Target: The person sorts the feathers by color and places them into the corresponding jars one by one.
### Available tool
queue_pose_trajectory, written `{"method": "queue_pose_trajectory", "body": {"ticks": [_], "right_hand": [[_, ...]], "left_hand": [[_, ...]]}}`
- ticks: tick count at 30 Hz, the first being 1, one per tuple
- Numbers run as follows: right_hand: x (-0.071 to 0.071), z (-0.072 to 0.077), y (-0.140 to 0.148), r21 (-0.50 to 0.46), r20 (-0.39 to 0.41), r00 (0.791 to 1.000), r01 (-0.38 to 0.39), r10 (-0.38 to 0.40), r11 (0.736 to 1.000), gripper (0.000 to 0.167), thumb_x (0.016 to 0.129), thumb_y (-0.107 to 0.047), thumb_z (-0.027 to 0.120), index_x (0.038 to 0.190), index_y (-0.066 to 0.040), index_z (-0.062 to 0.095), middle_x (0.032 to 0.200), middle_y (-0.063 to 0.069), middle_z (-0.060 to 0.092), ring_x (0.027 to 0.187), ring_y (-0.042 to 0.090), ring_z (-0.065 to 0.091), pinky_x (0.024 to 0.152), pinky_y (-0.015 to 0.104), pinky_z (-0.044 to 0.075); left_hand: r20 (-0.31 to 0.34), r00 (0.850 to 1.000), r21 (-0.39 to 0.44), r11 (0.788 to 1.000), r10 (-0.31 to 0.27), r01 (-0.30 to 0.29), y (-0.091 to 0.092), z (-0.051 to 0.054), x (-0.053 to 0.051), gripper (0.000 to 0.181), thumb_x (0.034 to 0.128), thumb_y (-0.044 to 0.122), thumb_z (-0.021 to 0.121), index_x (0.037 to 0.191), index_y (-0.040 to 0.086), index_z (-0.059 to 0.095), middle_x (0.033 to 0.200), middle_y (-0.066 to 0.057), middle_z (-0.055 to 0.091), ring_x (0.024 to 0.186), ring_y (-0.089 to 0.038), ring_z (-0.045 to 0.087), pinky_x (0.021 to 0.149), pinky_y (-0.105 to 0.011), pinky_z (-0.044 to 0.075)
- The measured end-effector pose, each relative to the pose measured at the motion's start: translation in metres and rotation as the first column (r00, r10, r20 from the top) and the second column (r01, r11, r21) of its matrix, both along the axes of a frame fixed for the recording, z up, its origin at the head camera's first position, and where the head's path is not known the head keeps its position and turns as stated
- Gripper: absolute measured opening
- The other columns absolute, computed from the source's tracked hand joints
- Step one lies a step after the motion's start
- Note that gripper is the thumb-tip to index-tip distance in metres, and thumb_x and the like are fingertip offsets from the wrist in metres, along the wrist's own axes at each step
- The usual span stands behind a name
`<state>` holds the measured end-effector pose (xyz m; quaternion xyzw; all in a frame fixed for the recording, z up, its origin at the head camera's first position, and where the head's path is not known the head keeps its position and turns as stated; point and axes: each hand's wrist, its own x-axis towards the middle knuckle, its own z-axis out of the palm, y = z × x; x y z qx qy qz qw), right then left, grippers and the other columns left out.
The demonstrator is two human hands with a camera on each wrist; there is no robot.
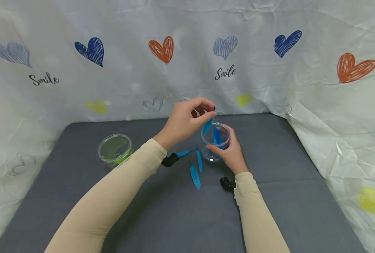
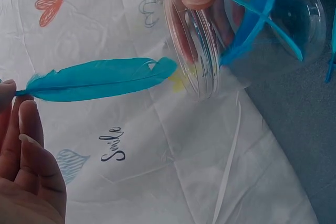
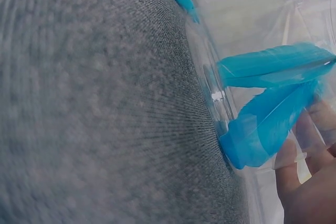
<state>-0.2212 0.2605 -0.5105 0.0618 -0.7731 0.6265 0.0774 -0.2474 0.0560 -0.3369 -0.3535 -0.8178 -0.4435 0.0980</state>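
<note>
My left hand (image 1: 188, 117) pinches a blue feather (image 2: 100, 80) by its quill, between thumb and fingertips. The feather hangs at the mouth of a clear plastic jar (image 1: 210, 155); in the left wrist view its tip is just short of the rim (image 2: 203, 80). My right hand (image 1: 232, 154) grips the jar near the top, thumb on the near side and fingers round the far side. Inside the jar lie blue feathers (image 3: 275, 121), seen through the wall. On the cloth left of the jar are more blue feathers (image 1: 195, 176), one partly hidden by the left wrist's camera.
Another clear round jar (image 1: 102, 154) with something green inside stands at the left, partly behind the left sleeve. Grey cloth (image 1: 288, 211) covers the table. A white sheet (image 1: 187, 80) printed with hearts hangs behind it. Black cameras (image 1: 227, 183) are on both wrists.
</note>
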Motion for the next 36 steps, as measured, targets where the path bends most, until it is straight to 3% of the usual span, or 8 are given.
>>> {"method": "queue_pose_trajectory", "body": {"ticks": [8,15,27,36], "right_hand": [[0.003,-0.004,-0.003,-0.015,0.008,1.000,-0.010,0.010,1.000,0.093,0.087,-0.050,0.091,0.162,-0.039,0.037,0.159,-0.003,0.052,0.144,0.025,0.054,0.120,0.058,0.049],[0.003,-0.004,-0.003,-0.016,0.040,0.999,-0.024,0.024,1.000,0.091,0.089,-0.046,0.090,0.162,-0.040,0.036,0.158,-0.001,0.052,0.142,0.027,0.054,0.118,0.060,0.049],[-0.001,-0.001,-0.005,-0.013,0.021,1.000,-0.018,0.018,1.000,0.093,0.088,-0.048,0.090,0.163,-0.041,0.036,0.158,0.000,0.052,0.142,0.027,0.054,0.117,0.060,0.050],[-0.002,0.001,0.000,-0.028,0.012,1.000,-0.014,0.014,1.000,0.093,0.088,-0.048,0.090,0.163,-0.040,0.036,0.157,0.000,0.053,0.139,0.026,0.057,0.115,0.058,0.051]], "left_hand": [[0.017,1.000,0.010,1.000,0.021,-0.021,0.004,-0.012,-0.005,0.016,0.1036,0.032,0.077,0.116,0.022,0.077,0.105,0.010,0.078,0.091,-0.005,0.068,0.080,-0.030,0.059],[0.109,0.993,-0.026,0.999,0.033,-0.031,0.006,-0.031,-0.007,0.018,0.1044,0.034,0.075,0.118,0.023,0.077,0.106,0.009,0.078,0.092,-0.007,0.068,0.082,-0.031,0.060],[0.108,0.994,-0.103,0.994,0.034,-0.023,0.003,-0.046,-0.012,0.022,0.1051,0.034,0.074,0.122,0.019,0.077,0.107,0.008,0.077,0.091,-0.008,0.068,0.084,-0.032,0.060],[0.116,0.993,-0.131,0.991,0.001,0.014,0.002,-0.055,-0.013,0.026,0.1041,0.032,0.076,0.125,0.016,0.076,0.107,0.008,0.075,0.090,-0.010,0.067,0.083,-0.034,0.061]]}}
